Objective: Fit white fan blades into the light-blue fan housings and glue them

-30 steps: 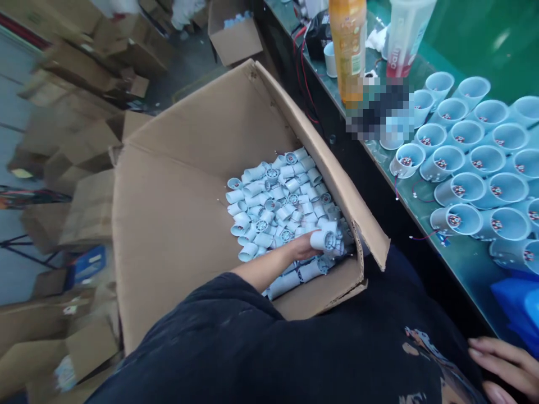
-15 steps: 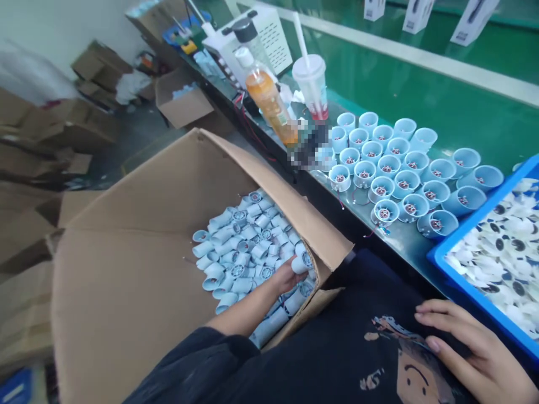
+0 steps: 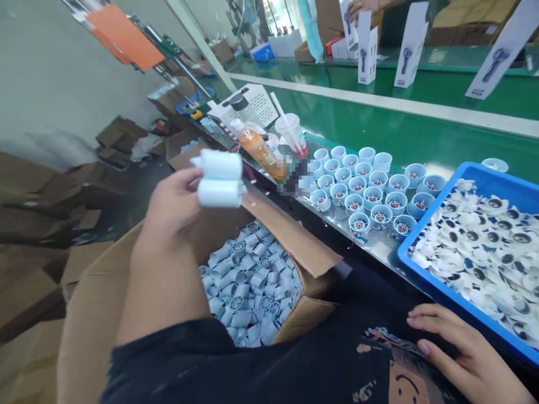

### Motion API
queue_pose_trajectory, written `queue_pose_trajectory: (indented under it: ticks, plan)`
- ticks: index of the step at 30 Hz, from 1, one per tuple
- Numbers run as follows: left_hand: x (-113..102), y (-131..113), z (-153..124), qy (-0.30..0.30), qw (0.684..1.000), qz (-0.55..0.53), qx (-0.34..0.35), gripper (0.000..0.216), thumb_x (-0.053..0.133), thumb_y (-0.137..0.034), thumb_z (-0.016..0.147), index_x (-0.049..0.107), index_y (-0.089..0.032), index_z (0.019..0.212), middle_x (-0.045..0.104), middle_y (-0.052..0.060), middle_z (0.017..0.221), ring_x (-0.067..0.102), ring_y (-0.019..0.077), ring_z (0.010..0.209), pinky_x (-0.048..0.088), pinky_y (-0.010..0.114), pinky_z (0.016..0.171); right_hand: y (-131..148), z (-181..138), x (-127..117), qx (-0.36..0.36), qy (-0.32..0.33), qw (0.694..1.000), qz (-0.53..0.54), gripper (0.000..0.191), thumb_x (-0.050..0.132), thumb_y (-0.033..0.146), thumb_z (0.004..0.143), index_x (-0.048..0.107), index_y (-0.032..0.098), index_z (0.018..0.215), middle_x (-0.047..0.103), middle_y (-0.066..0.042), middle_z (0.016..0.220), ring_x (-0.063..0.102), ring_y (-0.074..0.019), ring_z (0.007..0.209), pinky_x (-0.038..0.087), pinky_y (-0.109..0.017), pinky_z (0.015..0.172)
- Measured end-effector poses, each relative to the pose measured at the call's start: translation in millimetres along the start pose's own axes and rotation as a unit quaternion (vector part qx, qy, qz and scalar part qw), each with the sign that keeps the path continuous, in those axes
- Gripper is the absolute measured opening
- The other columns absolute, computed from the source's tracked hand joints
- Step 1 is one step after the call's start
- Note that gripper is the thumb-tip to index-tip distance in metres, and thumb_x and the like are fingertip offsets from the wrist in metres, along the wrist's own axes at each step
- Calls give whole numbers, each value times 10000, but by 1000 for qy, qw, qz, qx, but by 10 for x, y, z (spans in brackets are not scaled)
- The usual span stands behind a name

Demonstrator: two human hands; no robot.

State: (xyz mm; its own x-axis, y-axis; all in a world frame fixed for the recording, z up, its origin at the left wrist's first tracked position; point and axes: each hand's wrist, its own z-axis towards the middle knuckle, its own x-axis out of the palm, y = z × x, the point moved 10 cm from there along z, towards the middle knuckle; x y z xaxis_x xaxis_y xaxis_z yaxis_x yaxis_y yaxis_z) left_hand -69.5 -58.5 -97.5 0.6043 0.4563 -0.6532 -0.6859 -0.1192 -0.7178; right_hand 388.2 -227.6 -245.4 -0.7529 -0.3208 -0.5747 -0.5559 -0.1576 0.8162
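My left hand [image 3: 174, 199] is raised above the cardboard box [image 3: 290, 221], closed around two light blue plastic cylinders [image 3: 219, 178] held side by side, blurred by motion. Under it, the box holds a heap of similar blue cylinders [image 3: 252, 280], some showing spoked ends. My right hand [image 3: 458, 342] lies against the dark shirt in the lower right, fingers stretched out and nothing in it. On the bench edge stand rows of upright light blue cups [image 3: 373, 197], open at the top, with small red-and-white parts and thin wires inside.
A blue tray [image 3: 404, 255] full of white fan blades [image 3: 475, 238] sits on the right. An orange drink bottle [image 3: 259, 148] and a lidded cup with a straw [image 3: 291, 134] stand behind the box. White product boxes [image 3: 410, 47] line the green belt; a person's hand [image 3: 357, 8] is at the far side.
My left hand has risen out of the box, moving up and left with two blue cylinders. The view has tilted up. My right hand stays on the shirt.
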Motion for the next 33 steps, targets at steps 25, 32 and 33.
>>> queue_pose_trajectory:
  ticks: [25, 32, 33]
  plan:
    - [2781, -1317, 31, 383, 775, 431, 258, 520, 516, -116, 814, 590, -246, 1312, 506, 58, 1427, 526, 239, 1254, 427, 320, 1039, -118, -443, -358, 61, -37, 997, 31, 364, 546, 546, 934, 750, 259, 1025, 654, -103, 1151, 643, -239, 1089, 569, -282, 906]
    - [1994, -1288, 9, 289, 874, 284, 268, 746, 621, -261, 815, 315, -288, 1495, 568, 74, 1337, 568, 286, 1200, 427, 440, 1036, -238, -504, -387, 58, -20, 998, 3, 327, 559, 493, 944, 725, 259, 1102, 632, -89, 1205, 617, -239, 1136, 570, -290, 916]
    - [1782, -1245, -25, 282, 891, 244, 259, 796, 635, -275, 807, 265, -299, 1511, 586, 67, 1307, 598, 271, 1155, 446, 431, 1011, -271, -525, -401, 47, -22, 999, -6, 306, 563, 469, 946, 717, 270, 1120, 628, -80, 1216, 613, -239, 1144, 569, -291, 921]
